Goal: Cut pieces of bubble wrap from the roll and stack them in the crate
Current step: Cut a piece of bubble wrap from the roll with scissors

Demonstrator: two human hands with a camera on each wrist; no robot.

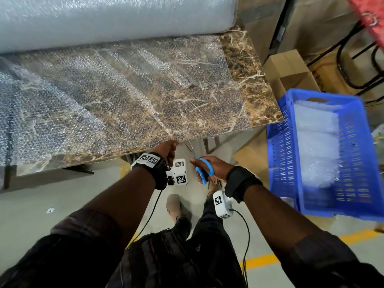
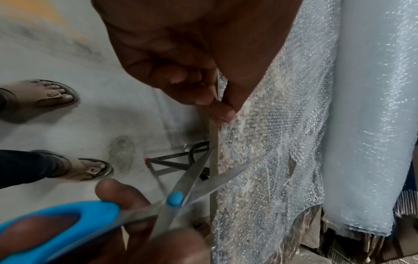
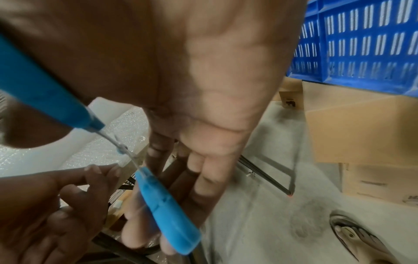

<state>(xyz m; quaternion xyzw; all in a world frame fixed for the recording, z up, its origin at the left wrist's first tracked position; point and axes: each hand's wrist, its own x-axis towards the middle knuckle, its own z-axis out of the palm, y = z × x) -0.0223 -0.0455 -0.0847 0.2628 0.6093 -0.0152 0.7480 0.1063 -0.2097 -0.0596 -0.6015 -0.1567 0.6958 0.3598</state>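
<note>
Place: a packing room or storeroom
Signs: big bubble wrap roll (image 1: 108,19) on the bench (image 1: 249,80), cardboard boxes (image 1: 291,73), blue crate (image 1: 324,154), yellow lines (image 1: 261,259) on the grey floor (image 1: 41,204)

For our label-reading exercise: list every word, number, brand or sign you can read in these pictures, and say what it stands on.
No text can be read.
Wrist cameras: square black-and-white coded markers only, no letters.
Cardboard box: faint print, too blurred to read.
Small label on cardboard: dark mark, unreadable.
Blue crate: no lettering visible.
</note>
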